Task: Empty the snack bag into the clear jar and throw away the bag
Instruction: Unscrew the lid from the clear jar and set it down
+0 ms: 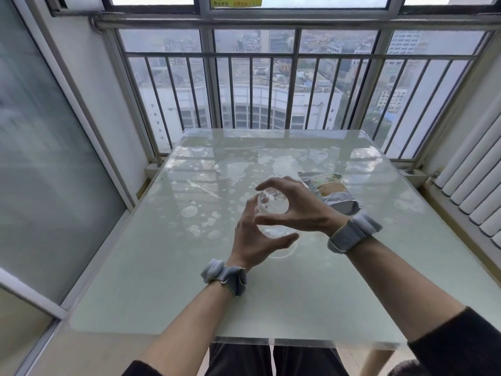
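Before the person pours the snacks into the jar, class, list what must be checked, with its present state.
1. Clear jar standing on the table: ok.
2. Left hand steadying the jar's side: ok.
3. Lid off: cannot tell; the right hand is over the jar's top.
4. Snack bag within reach, lying beyond the right hand: ok.
5. Bag opened: cannot tell.
6. Bin for the bag in view: not ok.
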`<state>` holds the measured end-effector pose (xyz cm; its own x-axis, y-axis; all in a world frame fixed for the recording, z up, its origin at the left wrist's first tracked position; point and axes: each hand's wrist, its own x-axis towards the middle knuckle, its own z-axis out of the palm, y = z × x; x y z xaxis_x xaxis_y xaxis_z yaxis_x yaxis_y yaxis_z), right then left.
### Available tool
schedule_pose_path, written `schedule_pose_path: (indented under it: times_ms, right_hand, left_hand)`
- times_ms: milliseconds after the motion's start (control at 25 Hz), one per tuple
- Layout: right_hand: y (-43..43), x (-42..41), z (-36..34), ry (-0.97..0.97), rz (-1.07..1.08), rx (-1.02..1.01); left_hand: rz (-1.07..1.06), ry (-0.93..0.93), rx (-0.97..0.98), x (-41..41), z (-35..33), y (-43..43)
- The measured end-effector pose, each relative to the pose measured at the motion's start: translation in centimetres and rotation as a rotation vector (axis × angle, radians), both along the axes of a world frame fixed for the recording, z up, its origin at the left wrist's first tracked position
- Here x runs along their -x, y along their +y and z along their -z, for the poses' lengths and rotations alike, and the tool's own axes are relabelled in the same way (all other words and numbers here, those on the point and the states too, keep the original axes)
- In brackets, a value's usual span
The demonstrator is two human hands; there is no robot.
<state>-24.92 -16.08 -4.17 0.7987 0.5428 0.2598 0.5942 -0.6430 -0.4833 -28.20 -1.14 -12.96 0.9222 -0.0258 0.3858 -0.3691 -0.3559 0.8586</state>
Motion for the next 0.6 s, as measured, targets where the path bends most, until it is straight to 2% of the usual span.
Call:
schedule_pose_path:
  times_ms: [80, 160, 240, 320, 600]
  right_hand:
    - [-0.1, 0.7, -0.1, -0.022, 0.128, -0.025]
    - [-0.2, 1.2, -0.1, -0.146, 0.292, -0.060]
    - [0.0, 1.4, -0.4, -0.265, 0.364, -0.050]
    - [-0.1, 1.7, -1.0, -0.297, 0.349, -0.018]
    - [-0.9, 1.7, -3.6, -0.070, 0.094, 0.055]
  left_hand:
    - [0.024, 0.022, 0.028, 0.2, 0.0, 0.0]
    - [0.039, 0.027, 0.056, 0.2, 0.0, 0.0]
    - [0.034, 0.020, 0.058, 0.2, 0.1, 0.1]
    - [0.033, 0.008, 0.055, 0.4, -0.1, 0.0]
    - [0.047, 0.014, 0.060, 0.1, 0.2, 0.2]
